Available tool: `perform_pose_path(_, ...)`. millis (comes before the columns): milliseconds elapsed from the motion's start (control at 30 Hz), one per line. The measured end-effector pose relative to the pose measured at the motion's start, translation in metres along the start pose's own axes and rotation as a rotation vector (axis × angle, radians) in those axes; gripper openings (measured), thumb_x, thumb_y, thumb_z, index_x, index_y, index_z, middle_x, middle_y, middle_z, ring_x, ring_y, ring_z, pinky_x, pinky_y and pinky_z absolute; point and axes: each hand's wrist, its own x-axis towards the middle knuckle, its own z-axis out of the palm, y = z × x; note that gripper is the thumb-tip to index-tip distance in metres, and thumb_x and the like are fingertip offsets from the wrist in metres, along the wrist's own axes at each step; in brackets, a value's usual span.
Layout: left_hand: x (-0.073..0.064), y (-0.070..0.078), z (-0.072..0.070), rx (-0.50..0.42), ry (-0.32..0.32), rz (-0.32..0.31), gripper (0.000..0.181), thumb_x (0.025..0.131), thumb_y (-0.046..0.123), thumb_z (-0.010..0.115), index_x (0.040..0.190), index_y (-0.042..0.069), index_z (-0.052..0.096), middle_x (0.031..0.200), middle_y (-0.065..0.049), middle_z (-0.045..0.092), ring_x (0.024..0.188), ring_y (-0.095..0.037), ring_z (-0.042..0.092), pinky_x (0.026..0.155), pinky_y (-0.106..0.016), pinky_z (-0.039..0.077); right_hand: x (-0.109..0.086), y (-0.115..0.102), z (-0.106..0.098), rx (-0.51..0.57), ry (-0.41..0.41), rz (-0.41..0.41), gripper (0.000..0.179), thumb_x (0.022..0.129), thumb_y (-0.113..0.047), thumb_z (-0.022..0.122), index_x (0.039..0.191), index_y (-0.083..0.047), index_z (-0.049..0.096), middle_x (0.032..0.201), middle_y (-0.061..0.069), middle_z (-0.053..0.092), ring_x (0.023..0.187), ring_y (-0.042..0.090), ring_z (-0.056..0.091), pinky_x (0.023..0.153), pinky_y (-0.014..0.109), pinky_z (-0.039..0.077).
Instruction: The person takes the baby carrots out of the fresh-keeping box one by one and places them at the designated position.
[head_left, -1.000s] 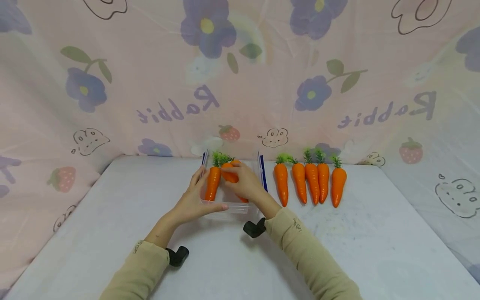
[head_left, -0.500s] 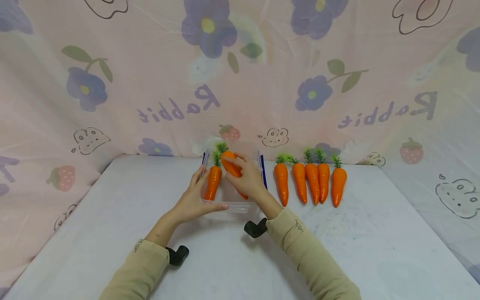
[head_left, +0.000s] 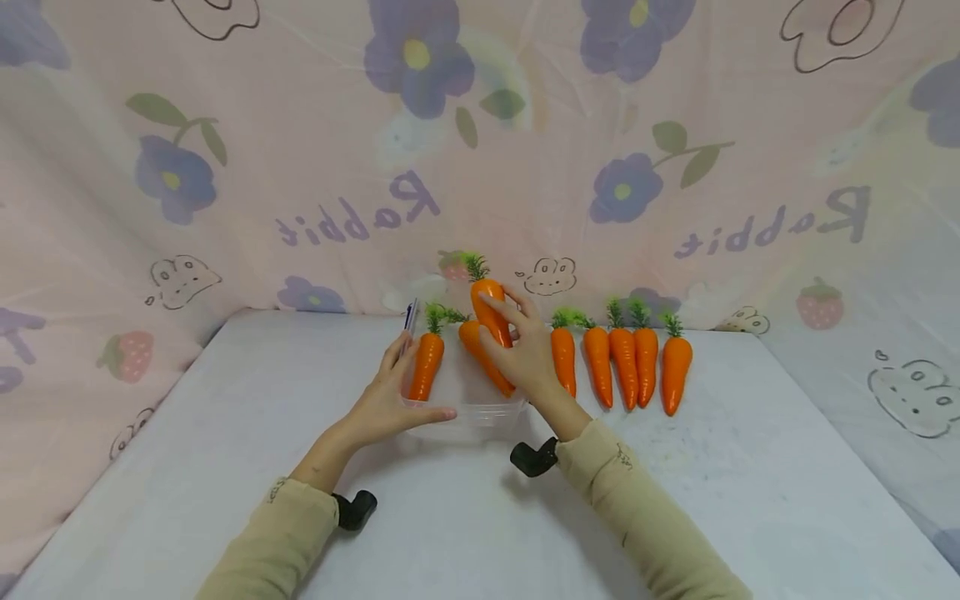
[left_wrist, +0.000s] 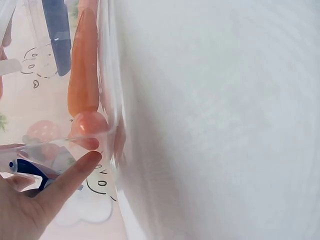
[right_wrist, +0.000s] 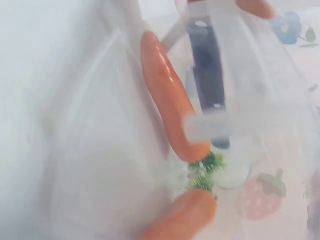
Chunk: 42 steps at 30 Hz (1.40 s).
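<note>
A clear plastic box [head_left: 480, 412] with blue clips stands on the table. My left hand [head_left: 382, 400] rests at its near left corner, thumb straight along the front rim and fingers along the left wall. My right hand [head_left: 521, 346] pinches an orange toy carrot [head_left: 489, 302] with a green leafy top, raised over the right part of the box. Inside lie one carrot [head_left: 427, 367] at the left and another carrot [head_left: 480, 354] slanting beneath the held one. Through the plastic, the right wrist view shows a carrot [right_wrist: 167, 95] beside a blue clip [right_wrist: 209, 70].
Several more carrots [head_left: 625, 367] lie in a row right of the box, tips toward me; the right hand partly covers the nearest carrot [head_left: 564, 354]. A patterned cloth [head_left: 495, 167] hangs behind the white table [head_left: 720, 500]. Black wrist mounts [head_left: 534, 458] stick out from both sleeves.
My right hand has lifted one carrot up out of the box and shifted it right, uncovering the carrot below. My left hand has stayed at the box corner.
</note>
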Motion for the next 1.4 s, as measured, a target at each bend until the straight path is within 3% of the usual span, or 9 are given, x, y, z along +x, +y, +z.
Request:
perform_pose_path(300, 0.000, 0.002, 0.000, -0.001, -0.013, -0.008, 0.121, 0.067, 0.059, 0.080, 0.156, 0.020, 0.008, 0.161, 0.003, -0.010, 0.147, -0.037, 0.010, 0.110, -0.066, 0.022, -0.001, 0.012, -0.024, -0.031, 0.063, 0.030, 0.040, 0.083, -0.006, 0.068, 0.123, -0.009, 0.066, 0.141, 0.015, 0.049, 0.105, 0.030, 0.059, 0.067, 0.039, 0.057)
perform_pose_path(533, 0.000, 0.001, -0.001, -0.001, -0.011, -0.005, 0.121, 0.067, 0.058, 0.080, 0.156, 0.018, 0.009, 0.162, 0.000, -0.009, 0.147, -0.037, 0.010, 0.110, -0.065, 0.022, -0.005, 0.020, -0.037, -0.073, 0.054, 0.072, 0.040, 0.085, -0.012, 0.067, 0.124, -0.011, 0.066, 0.143, 0.013, 0.047, 0.096, 0.028, 0.060, 0.063, 0.023, 0.051)
perform_pose_path(767, 0.000, 0.001, -0.001, -0.001, -0.013, -0.002, 0.122, 0.067, 0.059, 0.080, 0.156, 0.018, 0.008, 0.162, 0.001, -0.010, 0.147, -0.038, 0.010, 0.109, -0.066, 0.022, -0.011, 0.033, -0.047, -0.108, 0.082, 0.086, 0.040, 0.085, -0.011, 0.067, 0.124, -0.011, 0.066, 0.144, 0.014, 0.046, 0.120, 0.033, 0.052, 0.074, 0.033, 0.051)
perform_pose_path(867, 0.001, 0.001, -0.001, -0.006, -0.014, -0.003, 0.122, 0.067, 0.058, 0.080, 0.156, 0.018, 0.008, 0.162, 0.000, -0.009, 0.147, -0.038, 0.009, 0.109, -0.067, 0.022, -0.014, 0.039, -0.051, -0.133, 0.095, 0.109, 0.040, 0.085, -0.012, 0.068, 0.124, -0.013, 0.066, 0.144, 0.011, 0.047, 0.097, 0.028, 0.059, 0.066, 0.027, 0.048)
perform_pose_path(967, 0.000, 0.001, -0.001, -0.007, -0.015, -0.006, 0.122, 0.067, 0.058, 0.080, 0.156, 0.017, 0.008, 0.162, -0.001, -0.009, 0.147, -0.038, 0.009, 0.109, -0.067, 0.022, -0.016, 0.043, -0.056, -0.158, 0.098, 0.114, 0.040, 0.085, -0.013, 0.068, 0.125, -0.013, 0.066, 0.143, 0.011, 0.048, 0.069, 0.024, 0.052, 0.055, 0.024, 0.041)
perform_pose_path(1067, 0.000, 0.001, -0.001, -0.011, -0.014, -0.005, 0.122, 0.067, 0.058, 0.081, 0.156, 0.016, 0.008, 0.162, -0.001, -0.009, 0.147, -0.038, 0.009, 0.109, -0.066, 0.022, -0.019, 0.045, -0.061, -0.181, 0.097, 0.118, 0.040, 0.085, -0.013, 0.067, 0.125, -0.012, 0.065, 0.143, 0.013, 0.048, 0.065, 0.023, 0.049, 0.054, 0.021, 0.039)
perform_pose_path(1200, 0.000, 0.001, -0.001, -0.015, -0.015, 0.000, 0.122, 0.067, 0.057, 0.081, 0.156, 0.015, 0.008, 0.162, -0.001, -0.009, 0.147, -0.038, 0.009, 0.109, -0.066, 0.023, -0.024, 0.049, -0.067, -0.184, 0.090, 0.151, 0.040, 0.086, -0.014, 0.067, 0.125, -0.012, 0.065, 0.144, 0.013, 0.046, 0.093, 0.025, 0.057, 0.063, 0.021, 0.044)
perform_pose_path(1333, 0.000, 0.001, -0.001, -0.015, -0.015, 0.004, 0.122, 0.067, 0.057, 0.081, 0.156, 0.015, 0.008, 0.162, -0.002, -0.009, 0.147, -0.038, 0.010, 0.110, -0.066, 0.022, -0.029, 0.056, -0.074, -0.150, 0.087, 0.192, 0.041, 0.086, -0.013, 0.067, 0.127, -0.012, 0.064, 0.146, 0.012, 0.043, 0.117, 0.030, 0.052, 0.067, 0.018, 0.044)
perform_pose_path(1400, 0.000, 0.001, -0.001, -0.014, -0.016, 0.004, 0.122, 0.067, 0.057, 0.081, 0.156, 0.014, 0.008, 0.162, -0.002, -0.009, 0.147, -0.038, 0.010, 0.110, -0.066, 0.022, -0.031, 0.059, -0.078, -0.150, 0.098, 0.202, 0.041, 0.087, -0.014, 0.067, 0.128, -0.012, 0.063, 0.146, 0.012, 0.043, 0.120, 0.030, 0.051, 0.067, 0.017, 0.043)
